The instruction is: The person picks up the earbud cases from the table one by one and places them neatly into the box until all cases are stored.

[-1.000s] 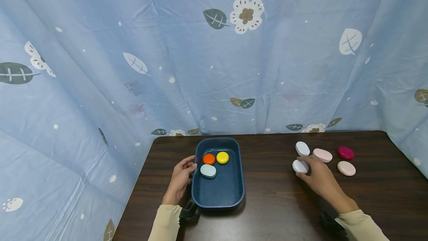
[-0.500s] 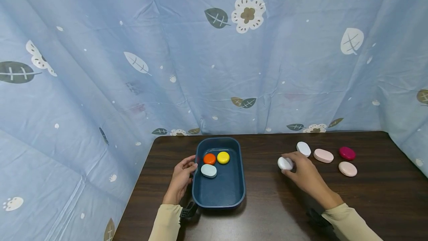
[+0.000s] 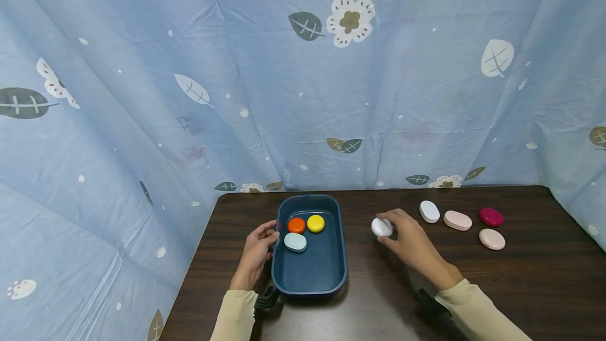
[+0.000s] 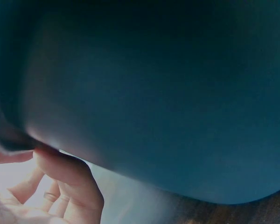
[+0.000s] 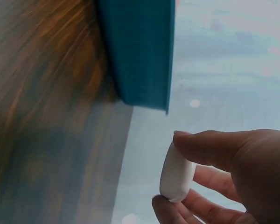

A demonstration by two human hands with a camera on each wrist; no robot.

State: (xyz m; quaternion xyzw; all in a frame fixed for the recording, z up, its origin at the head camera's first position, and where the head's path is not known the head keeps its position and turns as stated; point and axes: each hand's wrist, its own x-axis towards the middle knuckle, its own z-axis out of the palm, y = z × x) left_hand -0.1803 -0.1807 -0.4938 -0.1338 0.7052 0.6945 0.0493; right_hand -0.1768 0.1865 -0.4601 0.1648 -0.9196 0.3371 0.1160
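My right hand pinches a white oval bar of soap between thumb and fingertips, close to the right of a dark blue tray. In the right wrist view, the soap stands on edge in the grip, near the tray's outer wall. The tray contains an orange round soap, a yellow round soap and a pale mint oval soap. At the tray's left side, my left hand grips the rim, thumb at the edge; the left wrist view has its fingers beneath the wall.
Toward the right of the dark wooden table lie a white soap, a pale pink oblong soap, a magenta soap and a peach soap. A blue patterned curtain hangs behind the table.
My right hand has carried the white soap leftward, away from the other soaps and toward the tray. The left hand and tray stay where they were.
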